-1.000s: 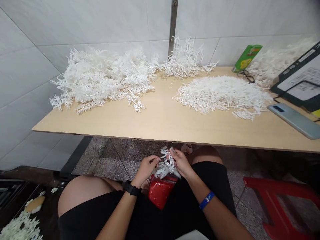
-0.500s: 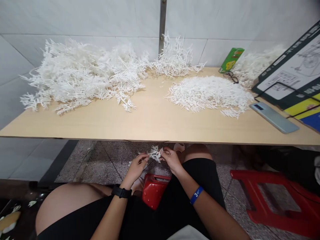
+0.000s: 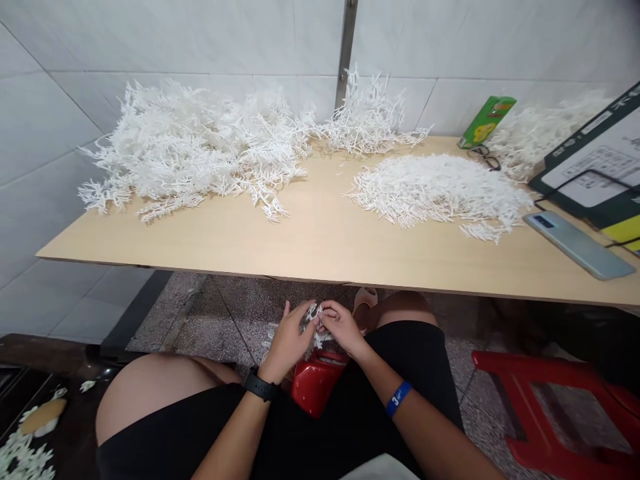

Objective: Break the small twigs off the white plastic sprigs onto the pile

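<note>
Below the table's front edge, my left hand (image 3: 293,335) and my right hand (image 3: 343,327) meet over my lap. Between them is a white branching plastic sprig (image 3: 320,341), partly hidden by the fingers. My right thumb and forefinger pinch its upper part. The left thumb and fingers close round its other side. On the table lies a large tangled heap of similar white sprigs (image 3: 200,147) at the left. A smaller bunch (image 3: 367,120) leans on the wall, and a flatter pile of short pieces (image 3: 435,187) spreads at the right.
The wooden table (image 3: 320,247) runs along a tiled wall. At its right are a green box (image 3: 486,123), glasses (image 3: 484,157), a phone (image 3: 580,244) and a large printed carton (image 3: 595,160). A red stool (image 3: 520,413) stands at right; another red seat (image 3: 317,383) shows between my legs.
My hands have come closer together, and the left hand has moved over the sprig, covering more of it. The view has swung left, so the table things appear further right.
</note>
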A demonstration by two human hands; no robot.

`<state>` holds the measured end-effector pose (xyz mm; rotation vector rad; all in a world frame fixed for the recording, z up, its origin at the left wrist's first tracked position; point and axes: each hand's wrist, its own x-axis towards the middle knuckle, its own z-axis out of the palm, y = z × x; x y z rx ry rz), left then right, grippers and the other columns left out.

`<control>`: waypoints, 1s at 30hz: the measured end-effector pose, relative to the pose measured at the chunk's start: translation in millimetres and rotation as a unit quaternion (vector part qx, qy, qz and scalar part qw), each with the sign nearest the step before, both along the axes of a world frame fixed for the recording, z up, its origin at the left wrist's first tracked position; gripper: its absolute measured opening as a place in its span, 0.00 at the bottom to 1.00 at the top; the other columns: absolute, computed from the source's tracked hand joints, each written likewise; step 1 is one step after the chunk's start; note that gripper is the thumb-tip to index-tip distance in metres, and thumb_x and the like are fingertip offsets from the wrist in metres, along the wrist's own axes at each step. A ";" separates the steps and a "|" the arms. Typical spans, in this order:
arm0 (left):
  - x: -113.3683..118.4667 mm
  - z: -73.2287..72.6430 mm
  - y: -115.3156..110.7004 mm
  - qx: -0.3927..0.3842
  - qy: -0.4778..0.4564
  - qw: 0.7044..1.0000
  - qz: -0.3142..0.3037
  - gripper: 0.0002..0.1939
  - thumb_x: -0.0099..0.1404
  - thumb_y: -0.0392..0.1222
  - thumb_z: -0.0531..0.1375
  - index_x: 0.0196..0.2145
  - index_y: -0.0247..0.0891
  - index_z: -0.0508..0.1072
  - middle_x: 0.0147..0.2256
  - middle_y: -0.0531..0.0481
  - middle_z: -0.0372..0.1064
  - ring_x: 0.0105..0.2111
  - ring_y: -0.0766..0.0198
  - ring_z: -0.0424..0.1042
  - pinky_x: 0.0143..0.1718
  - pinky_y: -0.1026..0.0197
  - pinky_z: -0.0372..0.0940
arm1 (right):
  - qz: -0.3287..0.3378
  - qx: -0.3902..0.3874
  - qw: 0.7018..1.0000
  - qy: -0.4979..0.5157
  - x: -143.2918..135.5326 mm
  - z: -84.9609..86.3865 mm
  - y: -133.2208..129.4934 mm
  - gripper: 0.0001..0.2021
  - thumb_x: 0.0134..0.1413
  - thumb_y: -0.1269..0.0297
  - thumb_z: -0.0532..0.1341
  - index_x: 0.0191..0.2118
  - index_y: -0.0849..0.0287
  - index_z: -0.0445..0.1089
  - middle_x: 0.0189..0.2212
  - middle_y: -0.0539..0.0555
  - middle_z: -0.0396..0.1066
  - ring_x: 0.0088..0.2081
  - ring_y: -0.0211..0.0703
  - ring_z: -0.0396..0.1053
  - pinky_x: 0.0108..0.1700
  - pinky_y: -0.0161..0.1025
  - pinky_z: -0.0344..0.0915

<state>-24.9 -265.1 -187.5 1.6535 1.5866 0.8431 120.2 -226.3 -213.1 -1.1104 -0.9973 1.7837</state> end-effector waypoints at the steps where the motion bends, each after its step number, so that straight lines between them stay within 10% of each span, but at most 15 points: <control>1: 3.4 3.2 -2.5 -0.011 -0.027 1.000 -0.002 0.21 0.69 0.46 0.54 0.57 0.39 0.68 0.57 0.41 0.68 0.58 0.55 0.66 0.68 0.46 0.44 | 0.002 0.011 1.000 0.006 -1.5 2.8 -3.5 0.19 0.38 0.51 0.71 0.32 0.58 0.68 0.22 0.47 0.70 0.22 0.34 0.66 0.28 0.33 0.65; 6: 13.9 40.8 -17.4 -0.064 -0.170 0.983 0.033 0.26 0.68 0.51 0.55 0.59 0.37 0.65 0.59 0.40 0.64 0.59 0.53 0.64 0.62 0.52 0.58 | 0.019 0.061 0.997 0.037 1.1 51.2 -21.9 0.15 0.50 0.52 0.66 0.35 0.57 0.67 0.25 0.48 0.70 0.22 0.35 0.66 0.25 0.33 0.65; 11: 4.0 150.4 -19.4 -0.017 -0.168 0.984 -0.052 0.25 0.60 0.52 0.64 0.54 0.44 0.71 0.49 0.44 0.73 0.49 0.50 0.72 0.52 0.53 0.68 | 0.132 0.298 0.945 -0.012 30.3 176.8 -7.9 0.05 0.59 0.62 0.61 0.36 0.56 0.71 0.36 0.55 0.75 0.34 0.43 0.73 0.37 0.41 0.70; 15: -3.8 251.6 40.5 0.130 0.048 0.986 -0.087 0.14 0.64 0.48 0.59 0.45 0.42 0.76 0.30 0.49 0.74 0.33 0.54 0.72 0.38 0.55 0.69 | 0.086 0.539 0.830 -0.117 42.8 258.0 54.7 0.04 0.60 0.67 0.58 0.38 0.54 0.70 0.36 0.53 0.73 0.38 0.42 0.70 0.42 0.41 0.68; 18: 3.1 288.3 121.7 0.265 0.232 0.935 -0.049 0.13 0.66 0.42 0.54 0.42 0.35 0.74 0.34 0.45 0.72 0.39 0.52 0.71 0.43 0.54 0.65 | -0.014 0.591 0.787 -0.175 37.4 261.2 124.2 0.03 0.58 0.63 0.58 0.37 0.55 0.67 0.32 0.51 0.70 0.33 0.40 0.66 0.36 0.38 0.65; 20: 13.2 283.0 172.7 0.271 0.320 0.906 -0.054 0.12 0.66 0.36 0.51 0.41 0.35 0.74 0.39 0.43 0.71 0.43 0.52 0.71 0.46 0.54 0.63 | -0.069 0.573 0.788 -0.216 32.4 240.6 165.0 0.06 0.58 0.61 0.58 0.32 0.56 0.63 0.27 0.50 0.66 0.29 0.38 0.62 0.33 0.36 0.61; 23: 27.9 237.3 220.0 0.200 0.352 0.912 -0.060 0.12 0.64 0.32 0.50 0.37 0.36 0.73 0.39 0.41 0.72 0.40 0.55 0.71 0.42 0.57 0.62 | -0.075 0.516 0.814 -0.257 29.4 198.1 201.4 0.09 0.59 0.61 0.54 0.29 0.57 0.61 0.25 0.49 0.64 0.28 0.38 0.61 0.32 0.36 0.57; 27: 28.7 162.1 234.0 0.165 0.276 0.946 -0.040 0.14 0.62 0.33 0.51 0.41 0.39 0.73 0.39 0.43 0.73 0.38 0.57 0.71 0.41 0.59 0.63 | 0.033 0.464 0.836 -0.290 33.6 160.1 211.5 0.08 0.54 0.63 0.55 0.26 0.58 0.62 0.21 0.47 0.63 0.26 0.38 0.59 0.29 0.34 0.53; 30: 18.0 138.9 235.2 0.134 0.153 0.979 0.000 0.13 0.62 0.37 0.51 0.40 0.42 0.73 0.39 0.47 0.75 0.39 0.58 0.71 0.42 0.60 0.64 | 0.064 0.464 0.838 -0.281 36.4 156.5 209.9 0.09 0.55 0.62 0.54 0.26 0.58 0.64 0.21 0.47 0.63 0.26 0.37 0.59 0.30 0.34 0.53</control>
